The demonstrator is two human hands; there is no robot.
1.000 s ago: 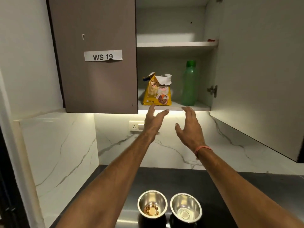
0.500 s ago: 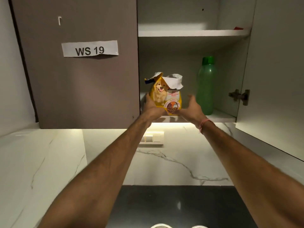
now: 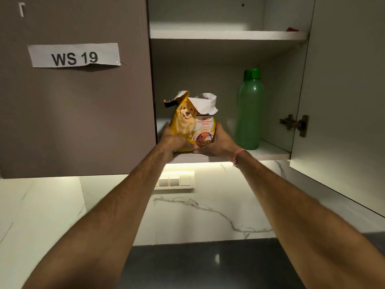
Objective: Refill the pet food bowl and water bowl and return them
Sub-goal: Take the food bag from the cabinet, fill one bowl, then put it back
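A yellow pet food bag [image 3: 192, 122] with a dog picture and a torn-open top stands on the lower shelf [image 3: 268, 152] of the open wall cabinet. My left hand [image 3: 173, 140] grips its lower left side, and my right hand [image 3: 218, 141] grips its lower right side. A green water bottle [image 3: 249, 110] with a green cap stands upright on the same shelf, just right of the bag. The two bowls are out of view.
The left cabinet door [image 3: 75, 105], labelled WS 19, is closed. The right door [image 3: 345, 101] hangs open toward me. An upper shelf [image 3: 227, 34] is above. A switch plate [image 3: 177, 180] sits on the marble wall, with the dark counter [image 3: 208, 265] below.
Both hands rose from below the shelf to the bag and closed on its sides. The view tilted up, so the two steel bowls on the counter dropped out of sight.
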